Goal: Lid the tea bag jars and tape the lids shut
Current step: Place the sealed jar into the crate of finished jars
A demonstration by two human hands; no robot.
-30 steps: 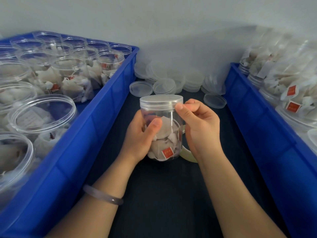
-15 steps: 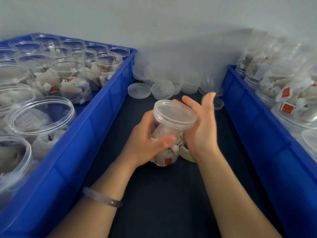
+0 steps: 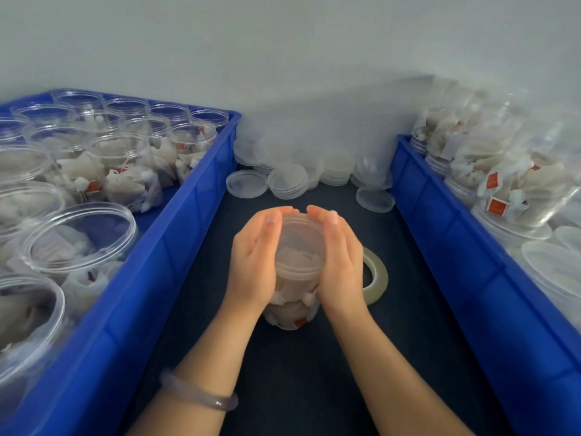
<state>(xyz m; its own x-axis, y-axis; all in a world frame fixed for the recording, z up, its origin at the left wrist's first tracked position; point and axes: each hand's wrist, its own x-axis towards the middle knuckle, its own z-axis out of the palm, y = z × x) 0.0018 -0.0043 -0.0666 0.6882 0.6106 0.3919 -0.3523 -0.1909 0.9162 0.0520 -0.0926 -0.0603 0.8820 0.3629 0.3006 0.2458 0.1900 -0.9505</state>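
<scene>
Both hands are grasping one jar (image 3: 290,316) between them. The left hand (image 3: 251,262) holds its left side and the right hand (image 3: 341,262) its right side. The palms lie against the wall of the jar, and the fingers (image 3: 284,211) curl round the far rim of the lid (image 3: 300,237), where the fingertips of the two hands almost meet. The lid sits on the jar, and the jar stands upright on the dark table (image 3: 298,388), about in the middle between the two sides. I see tea bags (image 3: 284,298) with red tags inside it. I cannot tell if any tape is on the lid.

A roll of tape (image 3: 375,278) lies flat on the table, just beside the right hand. On the left wrist there is a pale bracelet (image 3: 198,394).

Along the left edge of the table stands a blue crate (image 3: 188,247) full of open jars (image 3: 81,237) with tea bags. Along the right edge there is a second blue crate (image 3: 440,231), where closed jars (image 3: 518,190) lie on their sides. At the far edge, between the crates, loose lids (image 3: 298,174) are piled up.
</scene>
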